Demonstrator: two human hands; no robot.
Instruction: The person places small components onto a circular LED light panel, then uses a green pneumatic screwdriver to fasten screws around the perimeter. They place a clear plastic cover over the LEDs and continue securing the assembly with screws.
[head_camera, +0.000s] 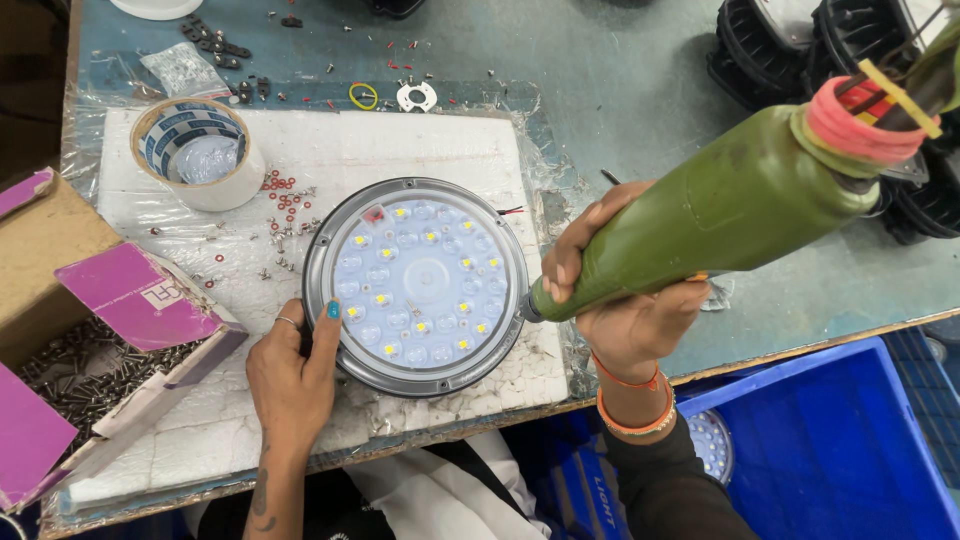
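Round LED lamp (417, 286) looks rigid, lens fragile; left hand (292, 375) steadies its metal rim, right hand (620, 300) clenches the green electric screwdriver (730, 215).

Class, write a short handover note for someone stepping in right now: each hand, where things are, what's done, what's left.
Left hand steadies the round lamp by its rim on the white foam pad.
Right hand grips the green electric screwdriver, its tip at the lamp's right rim.
Loose screws lie beside the tape roll.
Done: lens plate sits in the housing.
Left: which rim screws are in cannot be told.
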